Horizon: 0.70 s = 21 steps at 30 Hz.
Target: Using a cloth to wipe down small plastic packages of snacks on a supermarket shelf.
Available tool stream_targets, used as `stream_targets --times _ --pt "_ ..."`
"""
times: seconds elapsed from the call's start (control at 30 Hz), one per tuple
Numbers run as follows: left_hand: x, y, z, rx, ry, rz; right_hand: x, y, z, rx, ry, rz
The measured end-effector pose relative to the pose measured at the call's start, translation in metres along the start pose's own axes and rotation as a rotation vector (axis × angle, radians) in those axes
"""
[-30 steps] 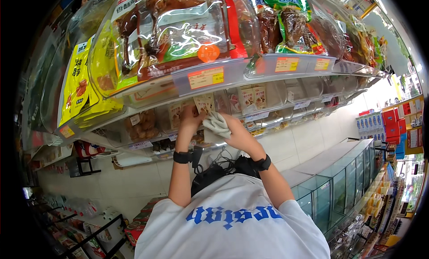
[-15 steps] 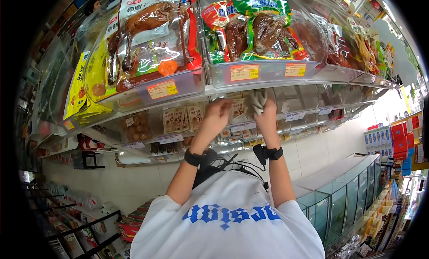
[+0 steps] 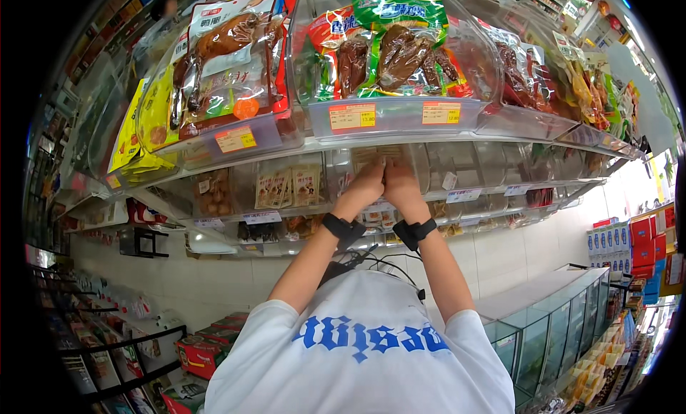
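- Tan packets (image 3: 364,154) lay in a clear bin (image 3: 340,177) just above the center of the frame, partly hidden behind two bare hands.
- The packets sat directly beyond the fingertips, toward the top of the frame; their long axis could not be made out, and neither the left hand (image 3: 366,185) nor the right hand (image 3: 402,182) was plainly nearer.
- Both hands met side by side at the bin, fingers curled inward; whether either grip had closed on a packet or merely touched one could not be told.
- Cream-and-red packets (image 3: 307,184) stood to the left, near the hands.
- Black wristbands (image 3: 341,227) ringed both wrists.
- Above, at top center, a shelf (image 3: 429,138) carried a green pouch (image 3: 401,48) of brown meat.
- Glass tanks (image 3: 532,342) lined the lower right.
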<state>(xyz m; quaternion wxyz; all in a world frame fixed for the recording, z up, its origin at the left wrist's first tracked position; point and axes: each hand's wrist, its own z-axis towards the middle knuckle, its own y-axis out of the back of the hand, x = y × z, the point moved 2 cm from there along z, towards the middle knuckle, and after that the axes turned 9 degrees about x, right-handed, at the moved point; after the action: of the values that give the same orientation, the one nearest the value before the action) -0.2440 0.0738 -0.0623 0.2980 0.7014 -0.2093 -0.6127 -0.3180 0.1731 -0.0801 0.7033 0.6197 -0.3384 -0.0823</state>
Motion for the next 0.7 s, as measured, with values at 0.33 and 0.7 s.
stream_targets --times 0.33,0.7 --pt "-0.008 0.011 -0.009 -0.123 -0.061 -0.115 0.012 0.057 -0.021 -0.122 0.161 -0.010" --pt "-0.065 0.064 -0.086 0.172 -0.074 -0.590 -0.006 0.099 -0.110 -0.507 -0.080 0.944"
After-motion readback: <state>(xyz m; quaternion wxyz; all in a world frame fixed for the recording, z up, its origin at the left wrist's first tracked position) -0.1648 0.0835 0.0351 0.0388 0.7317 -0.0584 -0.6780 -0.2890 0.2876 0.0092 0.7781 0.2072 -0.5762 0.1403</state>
